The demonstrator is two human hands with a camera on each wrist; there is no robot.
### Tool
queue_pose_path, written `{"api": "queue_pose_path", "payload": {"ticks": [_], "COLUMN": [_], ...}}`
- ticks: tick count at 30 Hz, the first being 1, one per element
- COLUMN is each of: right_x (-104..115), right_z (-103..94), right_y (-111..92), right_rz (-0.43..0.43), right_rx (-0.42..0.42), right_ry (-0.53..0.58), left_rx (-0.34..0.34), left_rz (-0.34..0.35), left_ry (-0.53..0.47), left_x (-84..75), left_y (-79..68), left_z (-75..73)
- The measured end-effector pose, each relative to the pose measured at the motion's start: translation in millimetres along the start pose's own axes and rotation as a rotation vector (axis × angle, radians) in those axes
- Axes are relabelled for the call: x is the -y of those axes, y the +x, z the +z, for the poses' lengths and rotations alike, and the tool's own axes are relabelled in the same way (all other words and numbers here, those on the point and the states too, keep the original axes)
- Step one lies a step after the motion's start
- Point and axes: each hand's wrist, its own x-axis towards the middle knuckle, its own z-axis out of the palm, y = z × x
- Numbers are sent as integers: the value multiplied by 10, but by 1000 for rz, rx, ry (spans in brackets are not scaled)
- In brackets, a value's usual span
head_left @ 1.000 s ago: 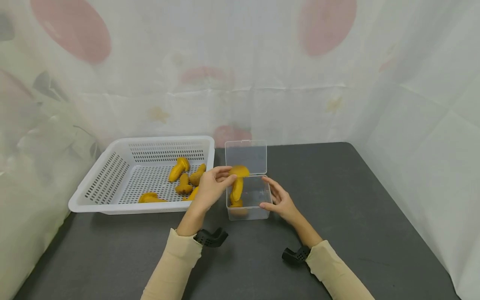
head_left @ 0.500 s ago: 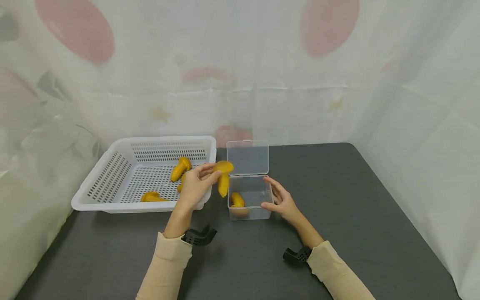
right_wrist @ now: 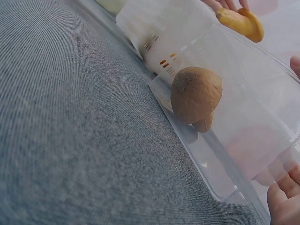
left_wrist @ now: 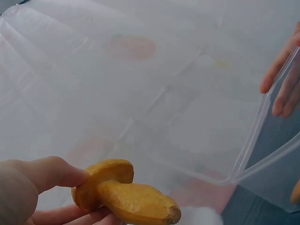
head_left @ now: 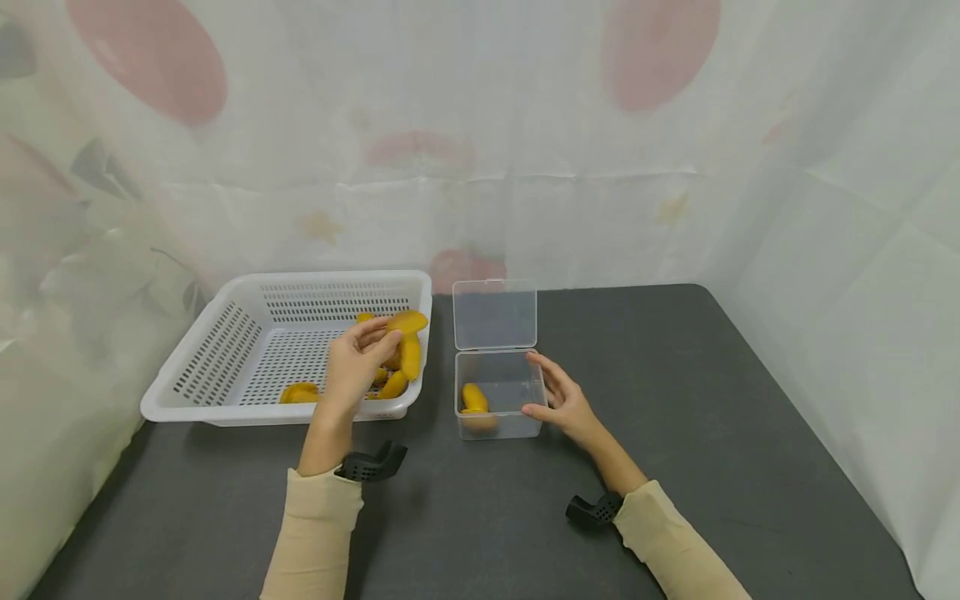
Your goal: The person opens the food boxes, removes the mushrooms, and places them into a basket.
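My left hand point(head_left: 348, 371) pinches a yellow mushroom point(head_left: 410, 357) by its cap, over the right end of the white basket point(head_left: 172, 404). In the left wrist view the thumb lies on the cap and the mushroom's stem point(left_wrist: 140, 202) points right. To the right stands a clear plastic box point(head_left: 517, 385), its hinged lid point(head_left: 495, 317) tipped back. One mushroom point(head_left: 474, 400) is inside, at the left; the right wrist view shows its brown cap point(right_wrist: 196, 93) through the plastic. My right hand point(head_left: 566, 410) holds the box's right side between thumb and fingers.
More yellow mushrooms lie in the basket, one point(head_left: 300, 393) near its front wall and several at the right end, partly hidden by my left hand. Dark grey table point(head_left: 675, 417) surrounds both containers. A pale printed curtain point(head_left: 570, 225) hangs behind.
My left hand has carried the pinched mushroom leftward, from above the clear box to over the basket's right end. My right hand keeps its place on the box.
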Motion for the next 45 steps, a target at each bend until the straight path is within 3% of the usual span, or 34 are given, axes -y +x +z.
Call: {"api": "queue_pose_path", "payload": {"ticks": [12, 24, 38, 45], "right_x": [5, -5, 10, 10], "right_z": [-1, -7, -1, 1], "right_y": [5, 8, 9, 9], "right_rz": [9, 3, 13, 9], "right_rx": [-6, -7, -4, -7], "right_ry": [-9, -8, 0, 0], "left_rx": [-13, 1, 66, 100], "left_rz": [-15, -79, -103, -65], "left_ry": [67, 245, 190, 171], "left_x": [80, 165, 161, 124], "left_y": [45, 75, 78, 61], "left_z": [-207, -322, -314, -268]}}
